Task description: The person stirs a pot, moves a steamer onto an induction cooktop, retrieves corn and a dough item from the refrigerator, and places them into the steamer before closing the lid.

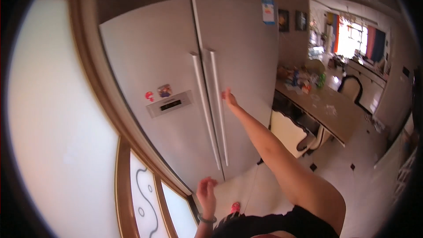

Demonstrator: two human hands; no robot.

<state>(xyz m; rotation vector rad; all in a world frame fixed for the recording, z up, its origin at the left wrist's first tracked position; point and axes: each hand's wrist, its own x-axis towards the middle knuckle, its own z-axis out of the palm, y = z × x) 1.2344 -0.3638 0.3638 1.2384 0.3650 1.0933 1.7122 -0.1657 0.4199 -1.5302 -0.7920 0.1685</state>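
Observation:
A large silver side-by-side refrigerator (pixel 244 72) stands in front of me with both doors closed. My right hand (pixel 230 98) reaches out at the end of a stretched arm, just right of the long right door handle (pixel 216 92). Its fingers point toward the bar; whether they touch it is hard to tell. Lower down, my left hand (pixel 207 190) hangs in the air before the doors' lower end, fingers loosely curled and nothing visible in them. A dark bangle (pixel 207 218) circles that wrist. Parallel to the right bar runs the left door handle (pixel 205 112).
A control panel (pixel 170 105) and magnets (pixel 164 90) mark the left door. Frosted glass panels (pixel 56 112) in brown frames close off the left side. Rightward stand a cluttered dining table (pixel 317 105) and a cream chair (pixel 287 130). Light floor tiles (pixel 333 185) lie below.

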